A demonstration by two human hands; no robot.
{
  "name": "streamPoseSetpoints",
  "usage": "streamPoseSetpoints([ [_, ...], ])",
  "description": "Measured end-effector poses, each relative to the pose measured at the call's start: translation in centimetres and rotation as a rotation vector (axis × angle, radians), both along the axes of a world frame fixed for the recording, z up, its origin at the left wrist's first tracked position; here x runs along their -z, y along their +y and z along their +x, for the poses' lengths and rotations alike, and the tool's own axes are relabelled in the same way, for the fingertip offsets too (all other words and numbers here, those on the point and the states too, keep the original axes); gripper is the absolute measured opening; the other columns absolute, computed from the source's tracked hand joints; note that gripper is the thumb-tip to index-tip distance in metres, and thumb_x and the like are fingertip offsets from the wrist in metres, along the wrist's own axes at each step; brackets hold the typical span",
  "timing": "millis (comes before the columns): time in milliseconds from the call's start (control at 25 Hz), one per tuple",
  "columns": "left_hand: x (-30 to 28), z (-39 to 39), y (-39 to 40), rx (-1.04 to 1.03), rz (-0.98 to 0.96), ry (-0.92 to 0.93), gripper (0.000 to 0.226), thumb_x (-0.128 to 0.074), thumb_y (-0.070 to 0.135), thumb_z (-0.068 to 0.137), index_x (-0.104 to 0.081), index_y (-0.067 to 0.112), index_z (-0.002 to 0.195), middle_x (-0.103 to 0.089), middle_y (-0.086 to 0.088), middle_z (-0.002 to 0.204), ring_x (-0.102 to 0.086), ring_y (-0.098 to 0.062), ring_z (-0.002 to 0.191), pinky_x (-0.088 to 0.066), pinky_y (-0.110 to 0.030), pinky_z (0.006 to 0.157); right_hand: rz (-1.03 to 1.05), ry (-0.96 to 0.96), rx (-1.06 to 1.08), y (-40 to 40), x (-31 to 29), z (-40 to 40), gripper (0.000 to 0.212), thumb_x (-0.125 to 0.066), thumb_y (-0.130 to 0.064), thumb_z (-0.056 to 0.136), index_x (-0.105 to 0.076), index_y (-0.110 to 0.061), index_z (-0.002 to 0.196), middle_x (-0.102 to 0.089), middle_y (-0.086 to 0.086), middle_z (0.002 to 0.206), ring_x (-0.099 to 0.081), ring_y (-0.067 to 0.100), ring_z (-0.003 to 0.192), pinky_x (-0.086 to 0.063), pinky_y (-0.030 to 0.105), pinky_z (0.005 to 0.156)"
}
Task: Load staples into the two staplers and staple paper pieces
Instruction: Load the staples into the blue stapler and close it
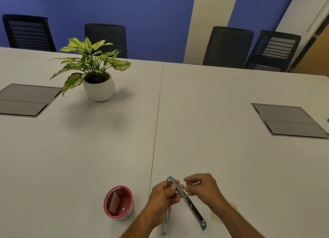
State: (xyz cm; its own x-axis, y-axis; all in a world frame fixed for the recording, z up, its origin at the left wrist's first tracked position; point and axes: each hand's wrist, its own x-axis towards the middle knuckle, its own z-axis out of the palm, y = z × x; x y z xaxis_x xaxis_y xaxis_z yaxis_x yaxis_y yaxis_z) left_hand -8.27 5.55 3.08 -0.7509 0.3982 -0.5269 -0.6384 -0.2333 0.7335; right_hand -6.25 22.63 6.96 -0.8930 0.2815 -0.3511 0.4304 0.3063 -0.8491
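Early stage: left hand (162, 196) grips opened blue stapler (187, 200), right hand (201, 188) fingers pinched at its staple channel, 2nd stapler (164, 225) and paper (216, 215) untouched.

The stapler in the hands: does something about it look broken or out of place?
Nothing looks broken. The stapler is swung fully open, so it lies long and flat, which fits loading staples. The left hand holds it near the blue end, and the right hand pinches something small at the metal channel. A second stapler lies partly hidden under the left forearm.
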Motion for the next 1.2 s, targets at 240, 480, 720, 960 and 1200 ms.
streamPoseSetpoints([
  [240, 0.0, 0.0, 0.1, -0.025, -0.008, -0.007, 0.020, -0.052, 0.007, 0.100, -0.068, 0.004, 0.111, -0.077, -0.016, 0.101, -0.068, -0.020, 0.073, -0.058, -0.024, 0.062, -0.093, 0.023, 0.063, 0.4, -1.4, -0.2, 0.024, -0.078, 0.002, 0.071, -0.081, -0.016, 0.086, -0.075, 0.010, 0.080, -0.075, 0.028, 0.069, -0.063, 0.034, 0.066],
  [480, 0.0, 0.3, 0.5, -0.051, 0.032, -0.014, 0.020, -0.054, 0.004, 0.098, -0.069, 0.001, 0.111, -0.075, -0.017, 0.094, -0.065, -0.019, 0.071, -0.059, -0.023, 0.061, 0.122, 0.056, -0.029, -0.9, -2.8, -0.1, 0.026, -0.080, -0.010, 0.070, -0.077, -0.024, 0.091, -0.077, -0.003, 0.072, -0.073, 0.008, 0.066, -0.062, 0.029, 0.074],
  [720, 0.0, 0.2, 0.5, -0.074, 0.052, -0.015, 0.022, -0.055, 0.004, 0.097, -0.070, 0.002, 0.113, -0.073, -0.017, 0.094, -0.065, -0.021, 0.074, -0.059, -0.023, 0.065, 0.387, 0.069, -0.120, -2.5, -3.0, 0.6, 0.033, -0.073, -0.029, 0.073, -0.076, -0.026, 0.105, -0.073, -0.014, 0.075, -0.070, -0.001, 0.074, -0.058, 0.021, 0.078],
  [960, -0.1, 0.2, 0.6, -0.091, 0.040, -0.012, 0.021, -0.056, 0.005, 0.097, -0.071, 0.005, 0.113, -0.075, -0.019, 0.096, -0.068, -0.024, 0.078, -0.060, -0.025, 0.067, 0.483, 0.046, -0.148, -2.8, -3.0, 0.7, 0.037, -0.071, -0.028, 0.076, -0.074, -0.026, 0.112, -0.077, -0.011, 0.086, -0.070, 0.003, 0.080, -0.058, 0.023, 0.082],
  [1200, 0.0, 0.3, 0.6, -0.095, 0.052, -0.013, 0.021, -0.057, 0.005, 0.097, -0.071, 0.006, 0.112, -0.075, -0.019, 0.098, -0.069, -0.024, 0.079, -0.060, -0.026, 0.069, 0.497, 0.036, -0.124, -2.9, -2.9, 0.7, 0.036, -0.069, -0.024, 0.076, -0.075, -0.025, 0.111, -0.078, -0.010, 0.087, -0.071, 0.005, 0.080, -0.059, 0.027, 0.082],
])
